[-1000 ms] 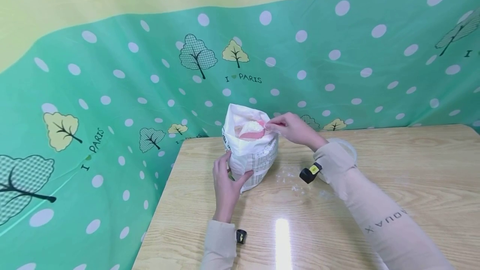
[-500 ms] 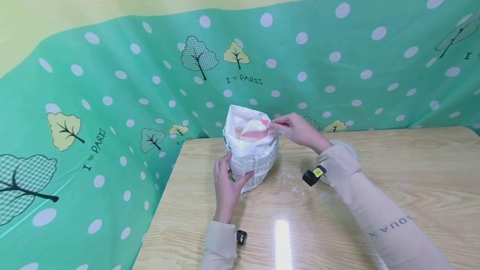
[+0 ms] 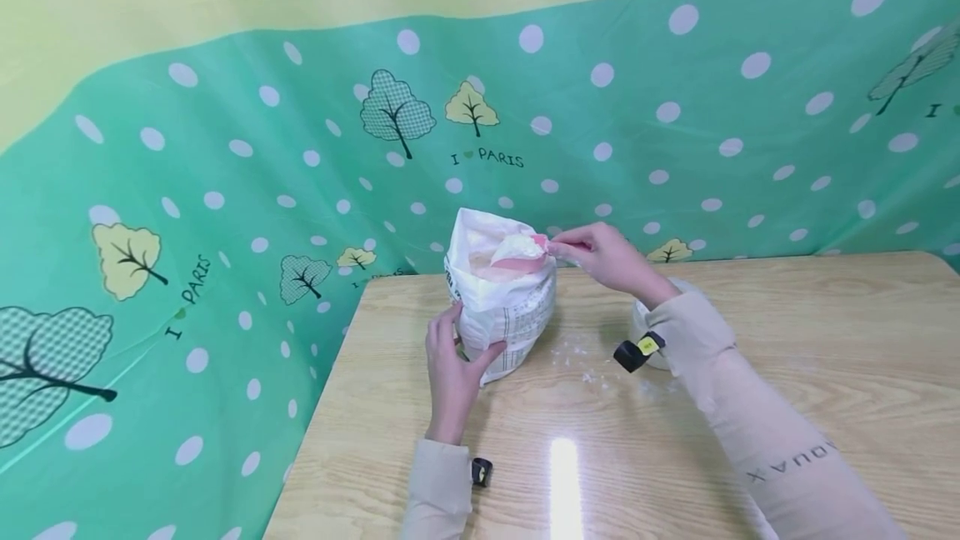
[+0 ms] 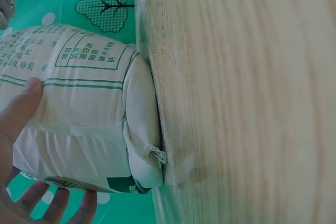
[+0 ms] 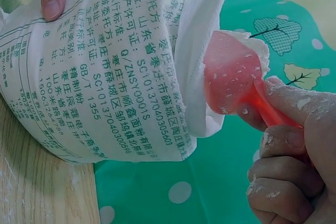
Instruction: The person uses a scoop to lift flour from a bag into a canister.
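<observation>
A white woven flour bag (image 3: 506,323) with green print stands upright on the table, its mouth open at the top. My left hand (image 3: 453,365) grips its lower left side, thumb on the front and fingers round the far side, as the left wrist view also shows. My right hand (image 5: 289,156), dusted with flour, holds a pink scoop (image 5: 233,72) by its handle. White flour (image 3: 517,248) is heaped in the scoop, which is at the bag's mouth, its bowl partly behind the rim in the right wrist view.
Behind the right wrist stands a whitish translucent container (image 3: 641,323), mostly hidden by the sleeve. Flour specks (image 3: 588,377) lie on the wooden table (image 3: 600,457) right of the bag. A green patterned cloth (image 3: 300,148) hangs behind and to the left.
My right hand has shifted right with the loaded scoop, drawing it toward the right rim of the bag. The left hand and the bag stay where they were.
</observation>
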Demonstrator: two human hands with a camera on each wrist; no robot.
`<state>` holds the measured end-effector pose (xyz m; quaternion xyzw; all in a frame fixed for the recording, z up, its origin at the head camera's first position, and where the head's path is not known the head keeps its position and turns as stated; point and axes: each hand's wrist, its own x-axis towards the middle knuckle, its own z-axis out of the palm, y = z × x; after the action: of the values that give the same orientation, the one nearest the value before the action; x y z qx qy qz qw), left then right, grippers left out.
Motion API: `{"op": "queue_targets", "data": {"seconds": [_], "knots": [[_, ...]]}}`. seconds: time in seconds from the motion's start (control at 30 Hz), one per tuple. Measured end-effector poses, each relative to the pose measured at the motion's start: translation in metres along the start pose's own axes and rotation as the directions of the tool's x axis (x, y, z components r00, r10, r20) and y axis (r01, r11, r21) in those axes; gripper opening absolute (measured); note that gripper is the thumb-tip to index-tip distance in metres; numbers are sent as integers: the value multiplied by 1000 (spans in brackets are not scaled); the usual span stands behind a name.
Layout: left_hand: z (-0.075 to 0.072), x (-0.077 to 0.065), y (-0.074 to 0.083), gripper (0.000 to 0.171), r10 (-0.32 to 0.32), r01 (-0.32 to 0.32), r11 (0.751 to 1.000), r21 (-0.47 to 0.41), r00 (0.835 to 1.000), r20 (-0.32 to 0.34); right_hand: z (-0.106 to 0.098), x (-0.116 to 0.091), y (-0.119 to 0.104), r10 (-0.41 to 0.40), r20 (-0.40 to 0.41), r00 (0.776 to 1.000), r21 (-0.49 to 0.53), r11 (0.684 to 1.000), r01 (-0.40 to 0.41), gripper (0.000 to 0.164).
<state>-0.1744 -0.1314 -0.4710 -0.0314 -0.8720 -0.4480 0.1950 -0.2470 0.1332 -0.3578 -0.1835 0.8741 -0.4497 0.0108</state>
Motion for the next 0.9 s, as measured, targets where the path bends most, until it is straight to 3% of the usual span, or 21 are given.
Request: {"op": "queue_targets", "data": {"seconds": [0.43,0.9], "knots": [[0,0,1,86,-5,5,1000,1,1000,6,-11,-13,2,-28,-32,999,-10,1000,28,33],[1,0,0,86,11,-11,1000,6,1000,-2,-24,-26,11,3,-37,999,-4,1000,-4,36]]}}
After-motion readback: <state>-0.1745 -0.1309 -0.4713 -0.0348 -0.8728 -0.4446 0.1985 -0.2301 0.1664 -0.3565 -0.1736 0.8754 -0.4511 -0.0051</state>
